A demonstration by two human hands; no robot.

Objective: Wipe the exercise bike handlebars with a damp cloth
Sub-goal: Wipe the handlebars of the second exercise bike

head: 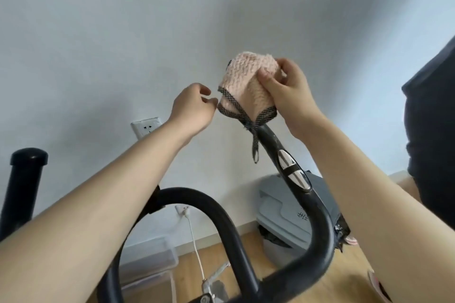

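Pale grey wall point(123, 32) fills most of the view, with a strip of wooden floor point(246, 241) below it.

The right hand point(288, 86) grips a pink knitted cloth point(243, 81), thumb and curled fingers bunching it over the top end of the right handlebar grip point(270, 140). The cloth covers the tip of the grip completely. Its dark checked trim hangs around the bar, and a thin loop of that trim dangles beside it.

The left hand point(192, 106) is raised just beside the cloth's left edge, with its fingers loosely curled and nothing in them. Whether a fingertip touches the trim cannot be told.

The grip's long axis is tilted. It climbs from a bend at the lower right up and to the left, so that the wrapped end points at the wall. Two metal sensor plates point(293, 172) sit along its upper face, below the cloth. From the bend, the black tube curves on into a loop point(221, 206) that arches across the lower middle, passing under the left forearm.

At the far left stands an upright black post point(27, 162) with a rounded cap. A wall socket point(146, 126) is seen behind the left forearm. A white cable point(197, 253) runs down from a lower socket. A grey bin point(283, 204) stands against the wall behind the grip, and a clear plastic box point(147, 261) sits on the floor.
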